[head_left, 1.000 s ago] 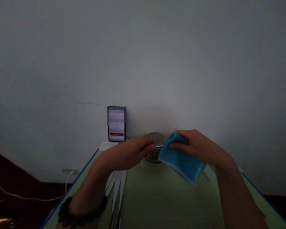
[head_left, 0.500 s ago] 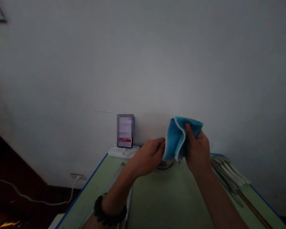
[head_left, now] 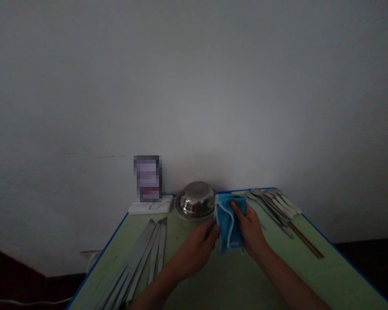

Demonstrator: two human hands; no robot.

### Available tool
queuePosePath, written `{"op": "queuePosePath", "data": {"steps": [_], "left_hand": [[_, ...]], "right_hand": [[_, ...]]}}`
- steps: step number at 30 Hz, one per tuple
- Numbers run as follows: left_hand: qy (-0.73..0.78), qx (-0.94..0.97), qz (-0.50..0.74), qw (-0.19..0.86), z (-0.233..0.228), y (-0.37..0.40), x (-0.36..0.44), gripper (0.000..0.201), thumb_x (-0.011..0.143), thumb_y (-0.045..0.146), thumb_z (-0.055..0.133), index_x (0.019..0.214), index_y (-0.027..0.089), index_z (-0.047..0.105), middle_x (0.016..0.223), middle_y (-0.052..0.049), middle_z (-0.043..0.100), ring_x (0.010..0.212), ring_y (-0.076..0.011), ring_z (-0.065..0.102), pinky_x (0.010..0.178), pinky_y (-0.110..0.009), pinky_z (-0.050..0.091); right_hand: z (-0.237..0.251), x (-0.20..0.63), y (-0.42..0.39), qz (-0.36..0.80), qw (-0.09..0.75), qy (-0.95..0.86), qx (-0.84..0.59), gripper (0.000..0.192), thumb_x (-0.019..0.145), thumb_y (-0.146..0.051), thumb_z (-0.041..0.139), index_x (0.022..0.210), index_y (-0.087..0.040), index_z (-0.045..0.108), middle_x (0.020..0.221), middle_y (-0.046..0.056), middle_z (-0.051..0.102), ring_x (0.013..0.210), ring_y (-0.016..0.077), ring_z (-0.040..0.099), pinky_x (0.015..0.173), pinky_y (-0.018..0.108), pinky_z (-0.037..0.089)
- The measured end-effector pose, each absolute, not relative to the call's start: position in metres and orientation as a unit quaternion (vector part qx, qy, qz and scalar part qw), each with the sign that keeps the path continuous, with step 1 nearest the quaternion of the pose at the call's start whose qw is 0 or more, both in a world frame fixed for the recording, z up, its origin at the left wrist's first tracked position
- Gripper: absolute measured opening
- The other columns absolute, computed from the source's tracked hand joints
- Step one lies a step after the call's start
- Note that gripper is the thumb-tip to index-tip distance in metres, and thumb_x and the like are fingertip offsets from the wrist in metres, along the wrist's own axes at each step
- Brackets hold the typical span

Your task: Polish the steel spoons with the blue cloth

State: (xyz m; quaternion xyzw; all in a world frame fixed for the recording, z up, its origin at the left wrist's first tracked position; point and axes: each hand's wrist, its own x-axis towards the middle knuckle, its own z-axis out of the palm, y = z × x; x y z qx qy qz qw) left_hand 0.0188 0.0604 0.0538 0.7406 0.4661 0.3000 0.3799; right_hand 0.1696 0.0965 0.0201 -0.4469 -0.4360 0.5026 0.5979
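My right hand (head_left: 251, 230) holds a folded blue cloth (head_left: 226, 221) with a white hem, thumb on top of it. My left hand (head_left: 197, 249) is closed at the cloth's left edge, its fingertips pinched on a thin metal utensil that is almost wholly wrapped in the cloth. Both hands hover over the green table (head_left: 213, 284), just in front of an upturned steel bowl (head_left: 195, 200).
Several long flat metal strips (head_left: 142, 254) lie fanned at the table's left. Spoons (head_left: 271, 200) and chopsticks (head_left: 305, 241) lie at the right. A phone (head_left: 148, 178) leans on the wall above a white block (head_left: 150, 207). The room is dim.
The view has tilted down and back, so the bowl and both rows of utensils show. My hands with the cloth have come lower and nearer to me, still pressed together.
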Motion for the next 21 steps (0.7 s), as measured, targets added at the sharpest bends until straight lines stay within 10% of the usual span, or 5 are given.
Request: {"op": "queuePosePath", "data": {"steps": [14, 21], "left_hand": [[0.51, 0.61, 0.335, 0.507, 0.011, 0.05, 0.046, 0.031, 0.085, 0.041, 0.035, 0.075, 0.016, 0.051, 0.062, 0.002, 0.048, 0.063, -0.0135, 0.048, 0.062, -0.024, 0.04], [0.509, 0.565, 0.339, 0.553, 0.007, 0.048, 0.046, 0.029, 0.085, 0.039, 0.037, 0.092, 0.016, 0.055, 0.086, -0.004, 0.061, 0.076, -0.0158, 0.054, 0.075, -0.026, 0.043]], "right_hand": [[-0.006, 0.183, 0.099, 0.443, 0.574, -0.485, -0.489, 0.025, 0.071, -0.041, 0.056, 0.065, -0.017, 0.055, 0.059, -0.003, 0.051, 0.058, 0.0126, 0.044, 0.057, 0.024, 0.037], [-0.007, 0.184, 0.11, 0.465, 0.54, -0.5, -0.493, 0.021, 0.07, -0.037, 0.056, 0.064, -0.017, 0.056, 0.06, -0.002, 0.052, 0.06, 0.0129, 0.045, 0.057, 0.023, 0.038]]}}
